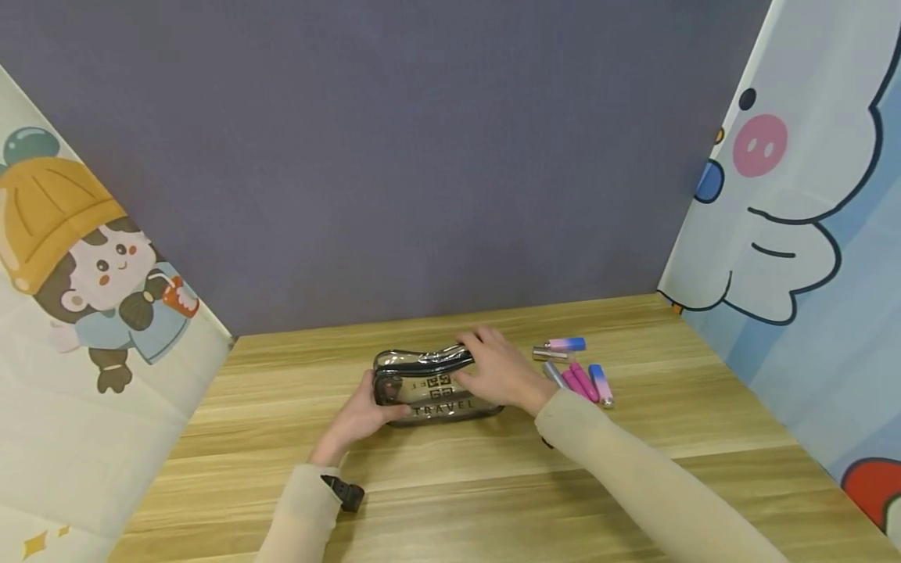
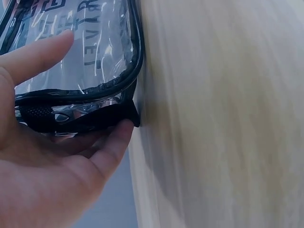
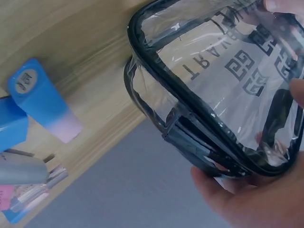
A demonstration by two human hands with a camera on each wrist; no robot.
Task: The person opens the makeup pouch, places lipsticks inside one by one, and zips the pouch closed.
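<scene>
A see-through travel pouch (image 1: 439, 396) with black piping and the printed word TRAVEL stands on the wooden table. My left hand (image 1: 360, 414) grips its left end, thumb laid over the front panel and fingers round the side; the left wrist view shows them by the black zip end of the pouch (image 2: 107, 57). At the top right my right hand (image 1: 501, 369) holds the upper edge, thumb in front and fingers behind. In the right wrist view this hand (image 3: 256, 202) wraps round the zipped edge of the pouch (image 3: 209, 76).
Right of the pouch several lipstick-like tubes lie grouped: a blue-and-pink one (image 1: 573, 344) at the back, a gold one (image 1: 551, 355), a silver one (image 1: 554, 374), magenta ones (image 1: 584, 382) and another blue-and-pink one (image 1: 600, 383). A grey panel (image 1: 450, 156) rises behind the table; printed sheets flank it.
</scene>
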